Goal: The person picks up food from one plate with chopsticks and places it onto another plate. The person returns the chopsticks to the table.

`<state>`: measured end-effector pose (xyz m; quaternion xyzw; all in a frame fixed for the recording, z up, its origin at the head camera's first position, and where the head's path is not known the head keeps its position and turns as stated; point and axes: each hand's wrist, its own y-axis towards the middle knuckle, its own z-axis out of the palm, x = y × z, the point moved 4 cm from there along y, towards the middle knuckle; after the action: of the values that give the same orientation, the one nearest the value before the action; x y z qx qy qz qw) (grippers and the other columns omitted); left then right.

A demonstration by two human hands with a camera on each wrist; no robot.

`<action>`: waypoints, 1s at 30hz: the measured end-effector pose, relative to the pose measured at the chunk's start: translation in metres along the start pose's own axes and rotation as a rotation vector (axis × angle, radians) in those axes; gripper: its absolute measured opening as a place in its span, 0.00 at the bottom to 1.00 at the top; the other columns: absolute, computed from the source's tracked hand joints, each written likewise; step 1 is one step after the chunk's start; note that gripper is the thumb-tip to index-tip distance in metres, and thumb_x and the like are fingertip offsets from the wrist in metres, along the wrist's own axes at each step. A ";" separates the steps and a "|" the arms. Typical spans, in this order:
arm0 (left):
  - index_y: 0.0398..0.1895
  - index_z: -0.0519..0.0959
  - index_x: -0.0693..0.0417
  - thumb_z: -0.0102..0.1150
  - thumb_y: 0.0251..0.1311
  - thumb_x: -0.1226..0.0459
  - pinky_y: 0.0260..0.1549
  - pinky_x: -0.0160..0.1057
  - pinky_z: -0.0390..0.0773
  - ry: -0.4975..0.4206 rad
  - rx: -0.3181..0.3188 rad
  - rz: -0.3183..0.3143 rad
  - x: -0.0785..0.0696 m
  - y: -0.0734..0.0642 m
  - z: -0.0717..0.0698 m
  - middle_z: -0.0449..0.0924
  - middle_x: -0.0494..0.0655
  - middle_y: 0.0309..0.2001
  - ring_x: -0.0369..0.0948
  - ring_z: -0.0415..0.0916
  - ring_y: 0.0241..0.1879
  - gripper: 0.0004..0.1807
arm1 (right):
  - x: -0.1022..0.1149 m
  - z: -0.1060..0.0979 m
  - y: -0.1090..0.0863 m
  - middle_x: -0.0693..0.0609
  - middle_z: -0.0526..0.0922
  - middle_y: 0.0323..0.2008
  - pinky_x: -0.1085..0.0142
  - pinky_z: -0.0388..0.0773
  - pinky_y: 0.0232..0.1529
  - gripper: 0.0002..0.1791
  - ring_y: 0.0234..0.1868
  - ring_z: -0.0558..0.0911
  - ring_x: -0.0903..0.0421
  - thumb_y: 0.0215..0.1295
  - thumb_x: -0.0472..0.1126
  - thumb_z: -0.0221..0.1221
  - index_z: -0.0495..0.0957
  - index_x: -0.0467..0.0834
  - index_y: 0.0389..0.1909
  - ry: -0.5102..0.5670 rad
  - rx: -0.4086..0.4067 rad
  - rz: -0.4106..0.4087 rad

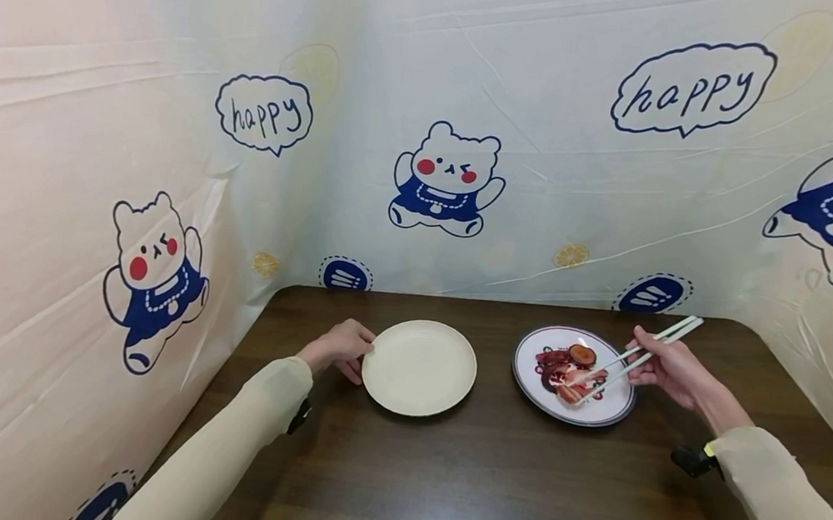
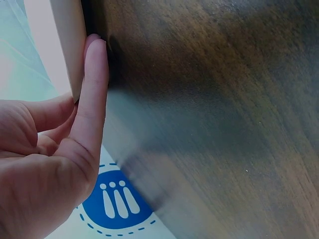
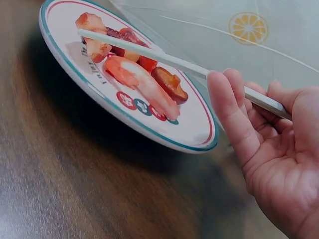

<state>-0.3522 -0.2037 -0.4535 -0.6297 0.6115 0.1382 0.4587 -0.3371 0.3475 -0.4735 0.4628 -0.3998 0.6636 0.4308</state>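
My left hand (image 1: 344,348) pinches the left rim of a plain cream plate (image 1: 419,367), thumb above and fingers at its edge and underside; the left wrist view shows the plate (image 2: 60,40) edge-on. A pair of pale chopsticks (image 1: 673,333) is held in my right hand (image 1: 677,373). Their tips reach the food (image 1: 573,374) on a white plate with a dark rim (image 1: 540,339). In the right wrist view, a chopstick (image 3: 174,62) lies across a browned chunk (image 3: 93,37). A pink-and-white, shrimp-like piece (image 3: 139,82) and a brown mushroom-like piece (image 3: 169,83) sit beside it. Whether the tips grip anything is unclear.
Both plates stand on a dark wooden table (image 1: 432,488), the cream one left of the food plate. A pale curtain (image 1: 545,180) printed with bears and "happy" bubbles hangs behind the table and along its sides.
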 end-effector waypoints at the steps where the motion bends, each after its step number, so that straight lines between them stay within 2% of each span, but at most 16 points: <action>1: 0.62 0.79 0.67 0.49 0.78 0.71 0.30 0.47 0.91 0.000 -0.001 0.001 0.000 0.000 0.000 0.85 0.59 0.36 0.49 0.87 0.28 0.16 | 0.000 0.000 0.000 0.45 0.87 0.28 0.61 0.90 0.33 0.25 0.25 0.87 0.55 0.87 0.48 0.45 0.84 0.41 0.35 -0.008 -0.007 0.003; 16: 0.62 0.79 0.68 0.49 0.78 0.72 0.30 0.48 0.91 -0.017 0.007 0.010 0.001 -0.001 0.001 0.85 0.60 0.37 0.50 0.87 0.28 0.17 | -0.001 -0.001 -0.002 0.45 0.87 0.28 0.61 0.90 0.32 0.25 0.25 0.87 0.55 0.87 0.48 0.45 0.84 0.41 0.35 -0.065 -0.013 -0.011; 21: 0.63 0.79 0.68 0.49 0.78 0.72 0.31 0.48 0.91 -0.014 0.002 0.009 0.001 -0.001 0.001 0.85 0.60 0.38 0.51 0.87 0.28 0.17 | -0.001 0.000 -0.002 0.45 0.87 0.28 0.61 0.90 0.32 0.24 0.25 0.87 0.55 0.87 0.48 0.45 0.84 0.39 0.37 -0.070 -0.016 -0.023; 30: 0.63 0.79 0.67 0.49 0.78 0.71 0.31 0.48 0.91 -0.011 0.000 0.008 0.001 0.000 0.000 0.85 0.59 0.38 0.50 0.87 0.28 0.17 | -0.001 0.000 -0.004 0.45 0.87 0.29 0.60 0.90 0.31 0.23 0.25 0.87 0.55 0.87 0.49 0.46 0.84 0.42 0.36 -0.067 -0.030 -0.026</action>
<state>-0.3524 -0.2042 -0.4545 -0.6263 0.6116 0.1435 0.4616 -0.3332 0.3484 -0.4743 0.4834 -0.4178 0.6360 0.4328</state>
